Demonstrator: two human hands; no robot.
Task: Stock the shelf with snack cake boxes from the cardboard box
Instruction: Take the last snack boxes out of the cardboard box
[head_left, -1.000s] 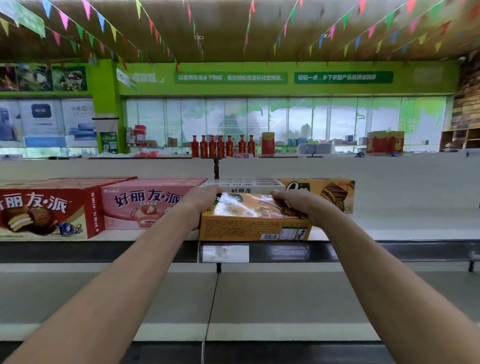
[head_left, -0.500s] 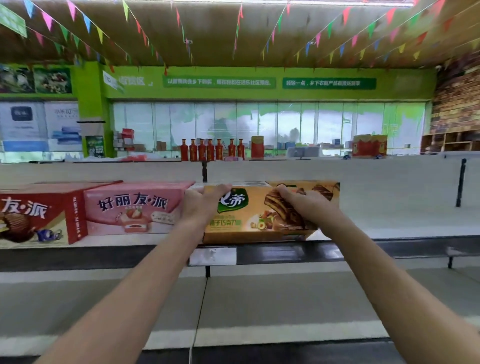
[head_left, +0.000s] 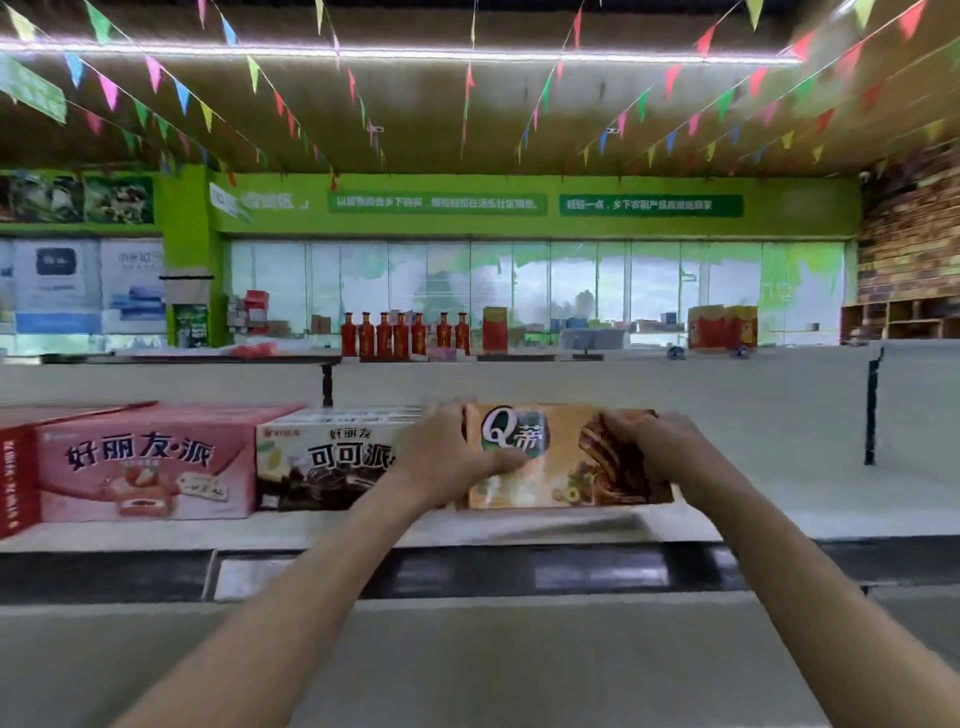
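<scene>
An orange snack cake box (head_left: 558, 467) stands upright on the top shelf (head_left: 779, 514), its front facing me. My left hand (head_left: 447, 457) grips its left end and my right hand (head_left: 649, 441) grips its right end. To its left stand a white cocoa pie box (head_left: 327, 462), a pink strawberry pie box (head_left: 140, 467) and the edge of a red box (head_left: 15, 483). The cardboard box is out of view.
The top shelf runs bare to the right of the orange box, up to a black upright post (head_left: 872, 410). A lower shelf (head_left: 467, 665) lies below the price rail (head_left: 519, 571). Red bottles (head_left: 402, 332) stand on a far counter.
The orange box has gone from lying flat in front of the row to standing upright, and both hands have shifted it right, uncovering the white cocoa pie box beside it.
</scene>
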